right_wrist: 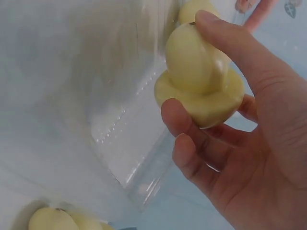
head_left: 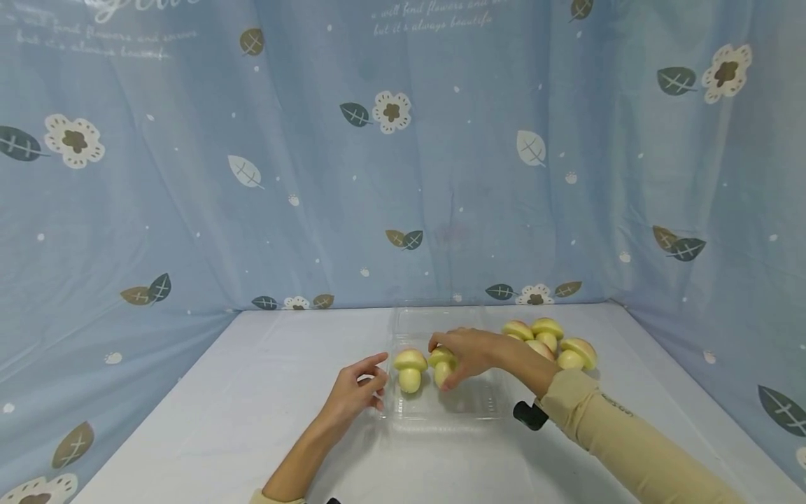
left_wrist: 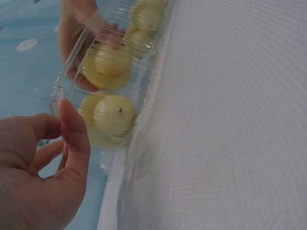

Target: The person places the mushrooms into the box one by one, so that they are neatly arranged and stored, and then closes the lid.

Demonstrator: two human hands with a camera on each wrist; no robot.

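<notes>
A clear plastic box (head_left: 441, 409) with its lid (head_left: 434, 318) folded back lies on the white table. My right hand (head_left: 472, 350) grips a yellow toy mushroom (right_wrist: 196, 62) inside the box, with the thumb on its stem and fingers round its cap. Just left of it, a second yellow mushroom (head_left: 410, 371) lies in the box, stem toward me. At the box's left edge, my left hand (head_left: 357, 393) pinches the rim between thumb and finger, as the left wrist view (left_wrist: 43, 163) shows. The right hand partly hides its mushroom in the head view.
Several more mushrooms (head_left: 576, 354) lie grouped on the table to the right of the box, partly behind my right forearm. The white table (head_left: 283, 364) ends at a blue patterned curtain (head_left: 315, 175) at the back and sides.
</notes>
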